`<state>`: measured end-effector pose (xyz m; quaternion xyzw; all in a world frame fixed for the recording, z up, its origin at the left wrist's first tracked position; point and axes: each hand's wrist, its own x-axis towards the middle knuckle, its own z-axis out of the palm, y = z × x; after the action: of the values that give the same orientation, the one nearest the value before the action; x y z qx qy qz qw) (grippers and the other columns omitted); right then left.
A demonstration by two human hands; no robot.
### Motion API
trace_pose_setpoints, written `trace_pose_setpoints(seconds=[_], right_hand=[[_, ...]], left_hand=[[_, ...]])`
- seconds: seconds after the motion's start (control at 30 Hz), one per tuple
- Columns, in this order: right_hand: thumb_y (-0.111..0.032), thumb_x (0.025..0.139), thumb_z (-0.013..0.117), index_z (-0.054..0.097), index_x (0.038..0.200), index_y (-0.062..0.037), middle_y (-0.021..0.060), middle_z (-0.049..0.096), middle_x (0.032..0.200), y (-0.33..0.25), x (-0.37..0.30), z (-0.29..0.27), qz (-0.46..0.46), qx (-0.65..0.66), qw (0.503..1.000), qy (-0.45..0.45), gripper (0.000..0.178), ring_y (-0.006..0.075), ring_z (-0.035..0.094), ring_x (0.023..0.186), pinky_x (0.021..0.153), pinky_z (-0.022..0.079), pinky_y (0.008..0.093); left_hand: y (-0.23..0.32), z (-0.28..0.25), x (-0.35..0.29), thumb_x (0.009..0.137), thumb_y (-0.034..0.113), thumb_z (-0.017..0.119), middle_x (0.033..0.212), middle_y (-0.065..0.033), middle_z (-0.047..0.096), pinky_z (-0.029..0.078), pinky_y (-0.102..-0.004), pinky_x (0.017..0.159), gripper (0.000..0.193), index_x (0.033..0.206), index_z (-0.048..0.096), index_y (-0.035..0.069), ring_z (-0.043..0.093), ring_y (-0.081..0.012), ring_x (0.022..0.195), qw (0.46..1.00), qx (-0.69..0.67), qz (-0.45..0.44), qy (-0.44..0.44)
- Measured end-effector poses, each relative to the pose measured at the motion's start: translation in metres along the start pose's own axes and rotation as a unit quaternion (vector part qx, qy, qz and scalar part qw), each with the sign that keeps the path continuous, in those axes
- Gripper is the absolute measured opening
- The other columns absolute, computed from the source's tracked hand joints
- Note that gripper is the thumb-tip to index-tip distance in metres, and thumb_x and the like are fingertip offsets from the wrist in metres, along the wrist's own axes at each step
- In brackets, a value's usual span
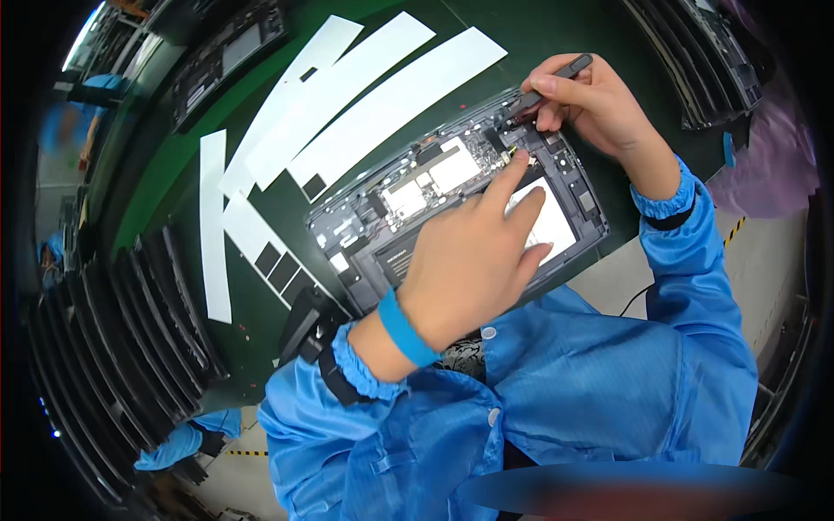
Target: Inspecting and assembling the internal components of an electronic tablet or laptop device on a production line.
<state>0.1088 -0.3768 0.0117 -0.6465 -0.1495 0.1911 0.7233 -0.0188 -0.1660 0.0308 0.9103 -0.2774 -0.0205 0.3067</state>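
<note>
The flat dark-grey open laptop chassis (417, 165), its circuit board and silver metal shields bare, lies on the dark green surface (556, 26) in front of the person's body. The work in hand looks like fine handling of small parts at the chassis's far right corner. To do it well, the slim black hand tool (575, 65) should be guided lightly and at a low slant, so its tip neither slips onto the board nor scrapes components beside that corner. Steadying the chassis with flat, gentle finger pressure would help, with the fingertips clear of the tool's path and of the thin wiring.

The right hand (599, 104) comes in over the chassis's right end, wrist bent inward, thumb and fingers clamped on the tool; the tool's tip points down and left at the far right corner, though exact contact cannot be told. The left hand (460, 265) reaches across the chassis from its near left side, palm down, fingers parted and clamped on nothing; the foremost fingertip seems to rest on the board, close to the tool's tip. Long white flat strips (400, 100) lie beyond the chassis.
</note>
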Motion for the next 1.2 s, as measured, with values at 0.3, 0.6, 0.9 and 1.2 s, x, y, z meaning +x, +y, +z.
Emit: trace_pose_setpoints(seconds=[0.3, 0.6, 0.9, 1.2], right_hand=[[-0.015, 0.085, 0.07, 0.068, 0.096, 0.0023, 0.0129, 0.07, 0.083, 0.005, 0.001, 0.001, 0.016, -0.054, 0.998, 0.007, 0.021, 0.0131, 0.068, 0.067, 0.056, 0.051, 0.0187], [-0.012, 0.085, 0.069, 0.068, 0.096, 0.0026, 0.0119, 0.069, 0.079, 0.007, 0.0, 0.002, 0.017, -0.032, 0.999, 0.012, 0.018, 0.013, 0.068, 0.066, 0.057, 0.051, 0.0189], [-0.014, 0.088, 0.067, 0.067, 0.103, 0.0018, 0.0129, 0.069, 0.093, 0.008, 0.002, 0.003, -0.03, -0.037, 0.998, 0.035, 0.022, 0.0132, 0.068, 0.075, 0.06, 0.053, 0.0202], [-0.026, 0.102, 0.046, 0.056, 0.122, 0.0012, 0.0141, 0.065, 0.115, -0.004, -0.035, 0.007, -0.09, -0.25, 0.95, 0.166, 0.036, 0.0224, 0.064, 0.105, 0.088, 0.049, 0.0306]], left_hand=[[-0.002, 0.002, 0.001, 0.079, 0.02, 0.071, 0.135, -0.0185, 0.049, 0.054, -0.0358, 0.073, 0.037, 0.111, 0.063, 0.005, 0.066, -0.0302, 0.084, 1.0, -0.014, 0.012, 0.003], [0.0, 0.006, 0.001, 0.077, 0.024, 0.073, 0.138, -0.02, 0.045, 0.049, -0.0365, 0.082, 0.045, 0.117, 0.061, 0.006, 0.055, -0.0299, 0.101, 0.999, 0.033, 0.013, 0.017], [0.001, 0.015, 0.005, 0.07, 0.039, 0.076, 0.14, -0.0246, 0.039, 0.032, -0.0489, 0.097, 0.07, 0.13, 0.054, 0.01, 0.039, -0.0375, 0.12, 0.993, 0.098, -0.032, 0.065], [0.02, -0.046, -0.086, 0.079, 0.018, 0.072, 0.137, -0.0261, 0.043, 0.043, -0.0429, 0.096, 0.059, 0.131, 0.049, 0.002, 0.049, -0.0381, 0.118, 0.964, 0.029, -0.166, 0.206]])
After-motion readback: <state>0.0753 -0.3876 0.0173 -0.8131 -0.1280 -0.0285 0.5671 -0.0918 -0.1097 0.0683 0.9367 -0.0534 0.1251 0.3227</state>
